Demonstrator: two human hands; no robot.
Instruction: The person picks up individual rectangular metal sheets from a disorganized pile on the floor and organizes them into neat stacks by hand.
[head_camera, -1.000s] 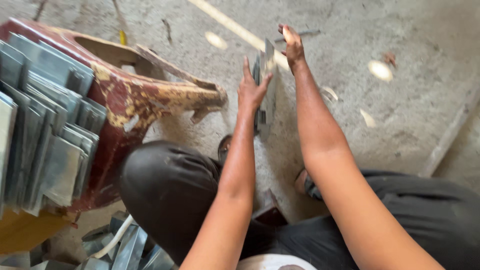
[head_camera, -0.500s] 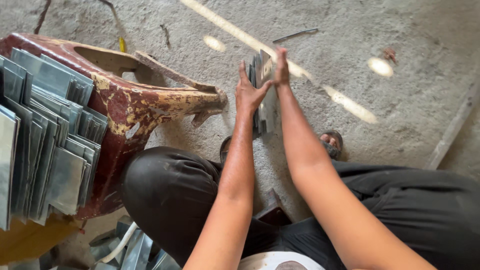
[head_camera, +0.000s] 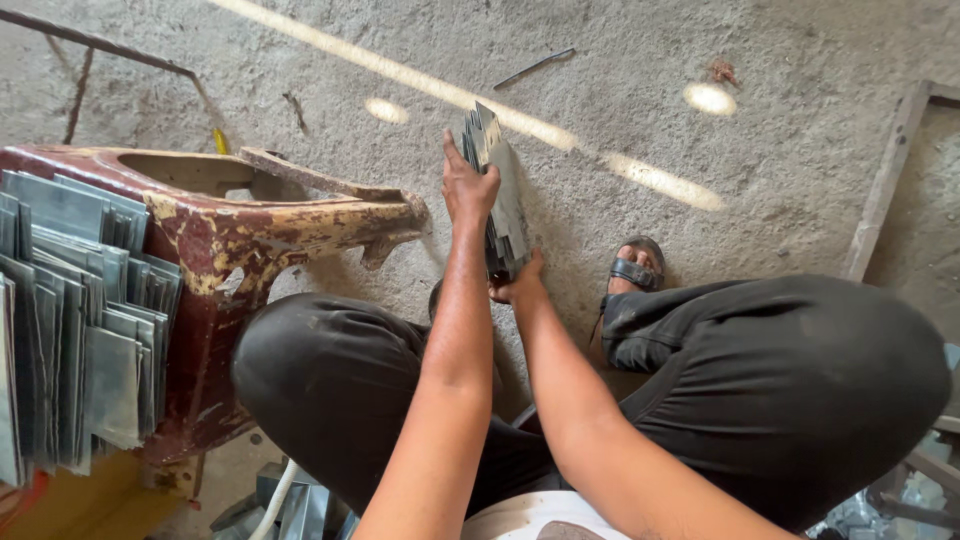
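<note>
The person sits low over a rough concrete floor (head_camera: 760, 60) with both arms stretched forward. Between the hands stands a stack of thin grey metal sheets (head_camera: 500, 190), held on edge and resting on the floor, near the middle of the scene. The left hand (head_camera: 466, 188) presses flat against the left face of the stack, fingers pointing to the far side. The right hand (head_camera: 518, 285) grips the near end of the stack from below, with the fingers curled around the bottom edge. So both hands are grasping the stack, one on each end.

To the left of the stack stands a worn red metal stand (head_camera: 250, 230) with chipped paint, just beside the left hand but not touching it. Further left, many more grey sheets (head_camera: 80, 320) lean in rows against this stand. To the right of the stack, a foot in a dark sandal (head_camera: 636, 270) rests on the floor. The knees, in black trousers (head_camera: 780, 390), spread to both sides of the arms.
</note>
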